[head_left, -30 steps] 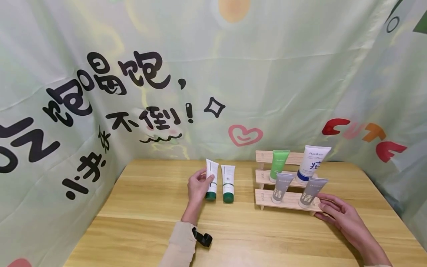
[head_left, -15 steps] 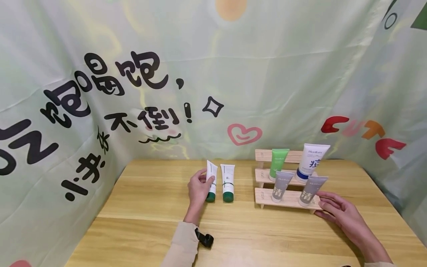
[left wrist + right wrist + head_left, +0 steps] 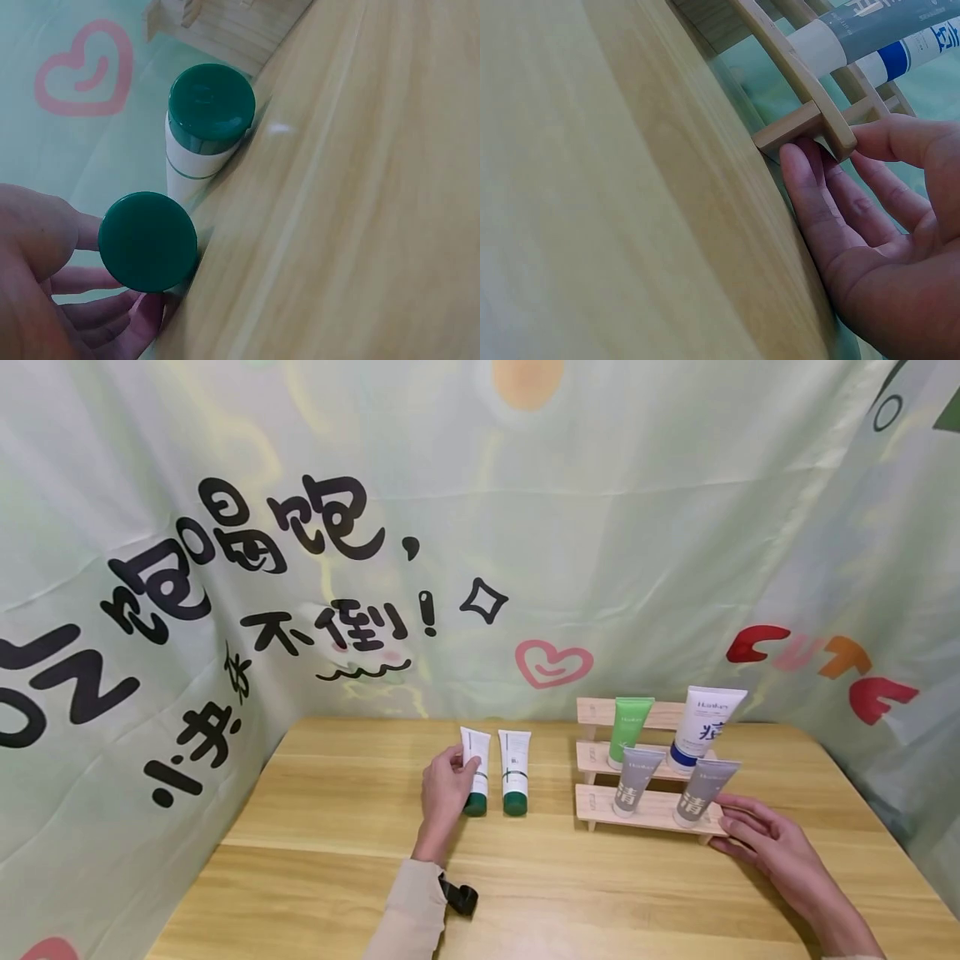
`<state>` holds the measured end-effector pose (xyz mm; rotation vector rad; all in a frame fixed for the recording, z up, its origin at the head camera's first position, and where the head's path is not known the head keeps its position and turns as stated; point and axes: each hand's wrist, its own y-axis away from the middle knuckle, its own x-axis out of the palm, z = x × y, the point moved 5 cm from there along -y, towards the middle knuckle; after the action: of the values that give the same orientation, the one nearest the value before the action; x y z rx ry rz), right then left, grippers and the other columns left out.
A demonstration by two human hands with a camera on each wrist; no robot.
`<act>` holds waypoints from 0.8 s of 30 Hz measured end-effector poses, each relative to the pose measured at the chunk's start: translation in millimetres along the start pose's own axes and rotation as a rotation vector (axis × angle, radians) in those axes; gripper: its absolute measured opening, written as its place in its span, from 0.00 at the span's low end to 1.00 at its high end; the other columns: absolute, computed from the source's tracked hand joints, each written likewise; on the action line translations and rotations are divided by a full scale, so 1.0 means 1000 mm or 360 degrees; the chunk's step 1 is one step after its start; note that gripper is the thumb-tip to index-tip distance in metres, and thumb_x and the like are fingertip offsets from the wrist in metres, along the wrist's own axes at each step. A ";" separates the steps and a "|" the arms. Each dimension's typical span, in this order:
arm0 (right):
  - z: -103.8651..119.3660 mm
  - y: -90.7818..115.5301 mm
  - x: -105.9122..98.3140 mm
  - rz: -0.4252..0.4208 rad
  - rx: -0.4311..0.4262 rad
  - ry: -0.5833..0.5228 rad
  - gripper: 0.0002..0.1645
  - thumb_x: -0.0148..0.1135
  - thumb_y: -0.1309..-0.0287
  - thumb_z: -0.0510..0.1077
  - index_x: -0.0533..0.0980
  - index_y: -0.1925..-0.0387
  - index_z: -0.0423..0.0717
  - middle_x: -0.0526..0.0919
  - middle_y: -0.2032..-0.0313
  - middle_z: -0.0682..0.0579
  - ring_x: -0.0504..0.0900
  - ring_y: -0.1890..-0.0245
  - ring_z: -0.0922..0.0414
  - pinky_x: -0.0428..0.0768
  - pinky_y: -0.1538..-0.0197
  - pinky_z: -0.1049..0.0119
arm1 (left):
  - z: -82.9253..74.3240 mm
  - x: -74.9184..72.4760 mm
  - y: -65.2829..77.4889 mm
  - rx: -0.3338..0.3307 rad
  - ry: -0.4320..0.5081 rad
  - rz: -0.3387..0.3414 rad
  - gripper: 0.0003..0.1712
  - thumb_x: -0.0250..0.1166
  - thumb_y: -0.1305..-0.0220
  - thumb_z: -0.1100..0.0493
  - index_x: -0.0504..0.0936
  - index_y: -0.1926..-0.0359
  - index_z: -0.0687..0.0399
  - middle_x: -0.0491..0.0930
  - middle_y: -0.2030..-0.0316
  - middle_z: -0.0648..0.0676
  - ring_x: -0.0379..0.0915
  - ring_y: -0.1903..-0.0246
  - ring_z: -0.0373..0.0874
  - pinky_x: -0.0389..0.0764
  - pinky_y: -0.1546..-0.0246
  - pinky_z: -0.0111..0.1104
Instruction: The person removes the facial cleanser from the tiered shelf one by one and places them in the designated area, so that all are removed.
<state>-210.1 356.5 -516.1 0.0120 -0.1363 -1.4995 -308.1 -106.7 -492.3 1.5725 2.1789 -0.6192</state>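
My left hand [image 3: 444, 789] holds a white squeeze tube [image 3: 481, 783] with a green cap, its thumb across the front. In the left wrist view the round green cap [image 3: 148, 241] faces the camera, with fingers curled behind it. Just to its right stands a matching white tube [image 3: 514, 756], cap down. My right hand [image 3: 776, 847] grips the right end of a three-tier wooden display rack [image 3: 656, 816]. Seen from the right wrist, the thumb [image 3: 896, 139] presses the end of the lowest board and the fingers reach beneath it, by the rack's leg [image 3: 791, 126].
Two grey tubes [image 3: 636, 783] stand on the rack's lowest tier. Behind them, on the middle tier, are a green tube [image 3: 628, 727] and a larger white tube with a blue cap [image 3: 705, 722]. A printed curtain [image 3: 637, 568] closes off the back of the wooden table [image 3: 570, 893].
The tube in my left hand was turned partly edge-on half a second ago and now faces forward, its top slightly lower than a second ago. My right hand stays at the rack.
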 end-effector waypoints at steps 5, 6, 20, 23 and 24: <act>0.001 0.000 0.001 -0.0007 -0.0009 -0.0004 0.19 0.55 0.25 0.34 0.80 0.48 0.62 0.84 0.52 0.65 0.84 0.53 0.67 0.87 0.53 0.62 | 0.003 -0.001 -0.003 0.0025 -0.0001 0.0049 0.16 0.70 0.32 0.54 0.87 0.47 0.57 0.86 0.62 0.53 0.80 0.64 0.46 0.80 0.64 0.41; 0.001 0.001 0.001 -0.0009 -0.0007 -0.0003 0.19 0.55 0.25 0.34 0.80 0.48 0.62 0.84 0.52 0.65 0.84 0.53 0.67 0.87 0.53 0.62 | 0.003 -0.002 -0.003 0.0029 0.0006 0.0055 0.16 0.69 0.32 0.55 0.88 0.47 0.58 0.86 0.61 0.54 0.80 0.63 0.47 0.81 0.63 0.42; 0.001 0.002 0.001 -0.0024 0.0015 -0.0007 0.19 0.55 0.26 0.34 0.81 0.48 0.63 0.84 0.52 0.64 0.84 0.54 0.66 0.87 0.54 0.63 | 0.003 -0.004 -0.006 0.0053 -0.0006 0.0145 0.20 0.67 0.30 0.56 0.84 0.43 0.63 0.84 0.57 0.58 0.79 0.58 0.51 0.81 0.56 0.47; 0.002 0.002 0.001 -0.0021 0.0019 0.0015 0.19 0.56 0.25 0.35 0.80 0.48 0.63 0.84 0.53 0.64 0.84 0.54 0.65 0.87 0.54 0.64 | 0.001 -0.006 -0.006 0.0051 -0.0022 0.0149 0.22 0.67 0.30 0.56 0.83 0.41 0.63 0.84 0.56 0.58 0.79 0.58 0.52 0.81 0.57 0.47; 0.002 0.001 0.001 -0.0016 0.0012 0.0019 0.19 0.56 0.25 0.35 0.80 0.48 0.63 0.84 0.53 0.64 0.84 0.54 0.65 0.87 0.54 0.64 | -0.001 -0.008 -0.007 0.0051 -0.0027 0.0140 0.22 0.67 0.30 0.55 0.82 0.41 0.62 0.84 0.55 0.58 0.79 0.58 0.52 0.81 0.57 0.47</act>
<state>-208.9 356.0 -513.7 0.0276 -0.1326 -1.5090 -312.1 -114.3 -486.8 1.6634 2.0847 -0.6408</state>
